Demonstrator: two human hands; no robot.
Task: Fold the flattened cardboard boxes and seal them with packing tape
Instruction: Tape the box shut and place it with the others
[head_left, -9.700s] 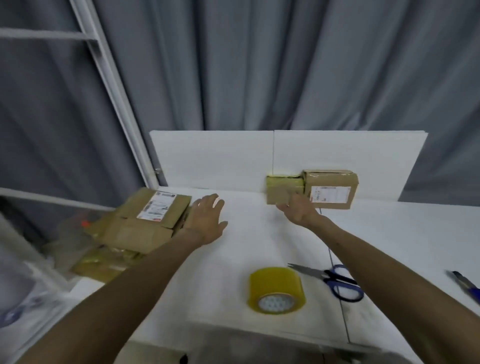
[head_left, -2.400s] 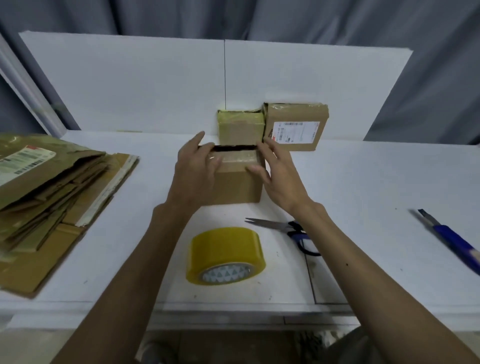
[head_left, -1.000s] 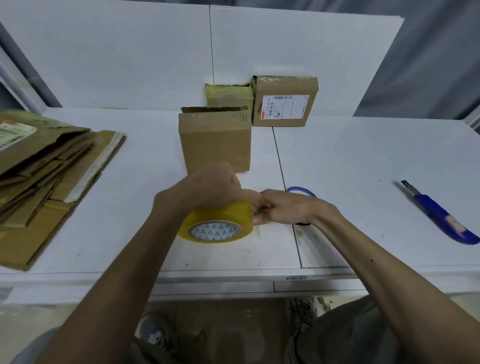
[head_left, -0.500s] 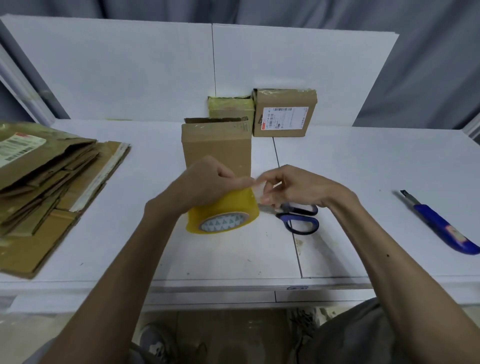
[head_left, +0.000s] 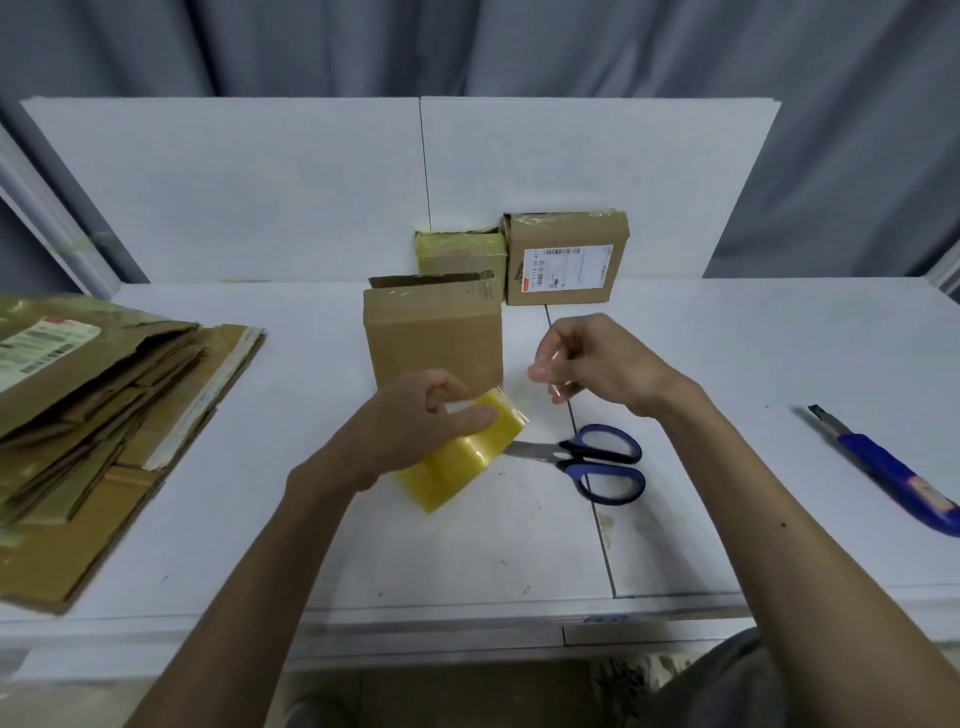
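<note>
Holding tape roll (head_left: 460, 451) in left grip (head_left: 415, 423), pinching tape end (head_left: 555, 359) in right grip (head_left: 597, 364). Next: stick it across open box (head_left: 434, 338).

A single head-worn camera is looking forward and down, close over the left hand (head_left: 415, 428) and right hand (head_left: 610, 364), facing the curtain (head_left: 519, 47).
</note>
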